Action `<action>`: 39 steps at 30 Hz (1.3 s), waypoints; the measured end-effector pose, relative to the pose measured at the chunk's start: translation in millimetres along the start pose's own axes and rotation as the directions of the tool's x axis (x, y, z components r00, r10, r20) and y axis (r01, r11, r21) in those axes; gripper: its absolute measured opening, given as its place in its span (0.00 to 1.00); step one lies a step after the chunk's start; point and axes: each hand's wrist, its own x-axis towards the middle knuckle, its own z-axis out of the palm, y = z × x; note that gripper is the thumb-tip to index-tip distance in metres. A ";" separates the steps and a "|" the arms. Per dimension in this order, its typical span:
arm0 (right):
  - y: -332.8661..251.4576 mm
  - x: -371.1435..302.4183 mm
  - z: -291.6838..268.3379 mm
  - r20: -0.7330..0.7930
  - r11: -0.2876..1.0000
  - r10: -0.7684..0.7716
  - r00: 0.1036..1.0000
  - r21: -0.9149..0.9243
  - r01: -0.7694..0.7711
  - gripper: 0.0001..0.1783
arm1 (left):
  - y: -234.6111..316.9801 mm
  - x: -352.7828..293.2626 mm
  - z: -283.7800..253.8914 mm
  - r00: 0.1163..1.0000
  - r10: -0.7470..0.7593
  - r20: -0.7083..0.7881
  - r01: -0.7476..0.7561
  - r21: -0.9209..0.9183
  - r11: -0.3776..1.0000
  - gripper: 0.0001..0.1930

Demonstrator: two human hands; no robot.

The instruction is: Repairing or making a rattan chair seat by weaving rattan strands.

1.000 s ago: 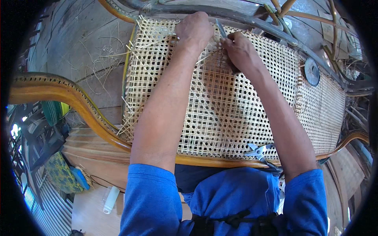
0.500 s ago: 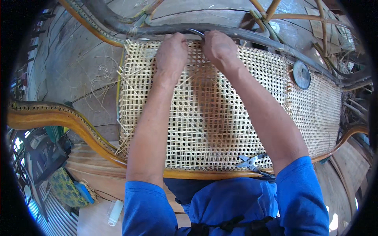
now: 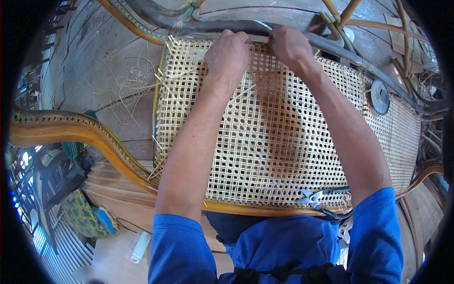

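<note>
A woven cane panel [image 3: 246, 161] spans a wooden frame [image 3: 265, 209], with loose strand ends sticking up at its left edge. Both my arms stretch across it to the far rim. My left hand [image 3: 228, 53] is closed there, its fingertips bent over the edge; what they pinch is hidden. Just right of it, my right hand [image 3: 291, 46] is closed round a thin, curved, silvery pointed tool [image 3: 263, 24], whose tip shows beyond the fingers. A reddish-brown, darker patch of weave [image 3: 279, 123] lies between my forearms.
Pliers-like cutters [image 3: 312, 197] rest on the panel's near edge. A round grey disc [image 3: 379, 97] lies on its right part. Curved frame rails [image 3: 80, 130] extend left, and a dark pole [image 3: 222, 27] runs behind. A pale bottle [image 3: 140, 247] lies at lower left.
The view has shifted, so the panel appears farther right. Both hands stay at the far rim, with slightly more distance between them; the silvery tool remains in my right hand.
</note>
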 end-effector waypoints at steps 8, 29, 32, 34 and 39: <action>17.5 -12.8 10.9 -0.242 0.989 0.122 0.962 0.117 -0.096 0.13 | -11.0 -16.7 -21.7 0.994 0.074 -0.082 -0.032 0.426 0.904 0.12; 33.8 -10.9 -8.8 -0.079 0.960 0.098 0.992 0.269 -0.073 0.18 | -36.5 -30.4 -40.0 0.996 -0.078 0.039 0.073 0.128 0.989 0.22; 21.1 -25.2 -31.1 -0.102 0.938 0.124 0.987 0.336 -0.083 0.26 | -40.7 -27.7 -42.2 0.994 -0.064 0.086 0.053 0.123 0.991 0.18; 4.6 -40.3 -49.2 0.022 0.836 0.218 0.976 0.512 -0.198 0.31 | -42.1 -27.4 -45.0 0.994 -0.062 0.090 0.050 0.130 0.990 0.18; -11.2 -36.9 -29.0 0.466 0.853 -0.228 0.855 0.519 -0.056 0.24 | -45.3 -36.5 -32.0 0.999 -0.038 -0.015 0.040 0.138 0.990 0.16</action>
